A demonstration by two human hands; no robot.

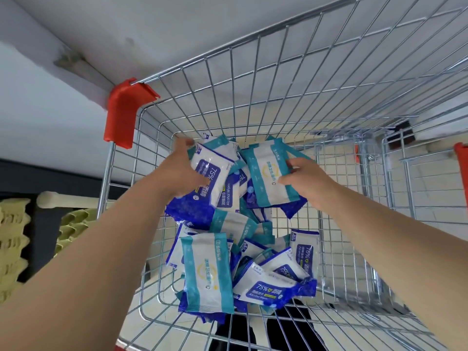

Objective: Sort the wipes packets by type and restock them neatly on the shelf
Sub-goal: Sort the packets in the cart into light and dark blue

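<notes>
Forearms (83, 264) stretched into cart (253, 72), above mixed pile (228, 264). Gripping blue packet (210, 178) in left hand (181, 171), teal packet (268, 178) in right hand (307, 184), both at far end. Possible slip: slick packets sliding from fingers, falling back, mixing types.

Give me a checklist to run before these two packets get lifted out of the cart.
1. Left hand grips a blue alcohol wipes packet: ok.
2. Right hand grips a teal packet: ok.
3. One type per hand: cannot tell; a teal edge shows behind the left hand's packet.
4. Way up out of the cart: ok, nothing above the hands.
5. Pile in the cart sorted: not ok, blue and teal packets lie mixed.
6. Shelf spot ready: cannot tell, no wipes shelf in view.
</notes>
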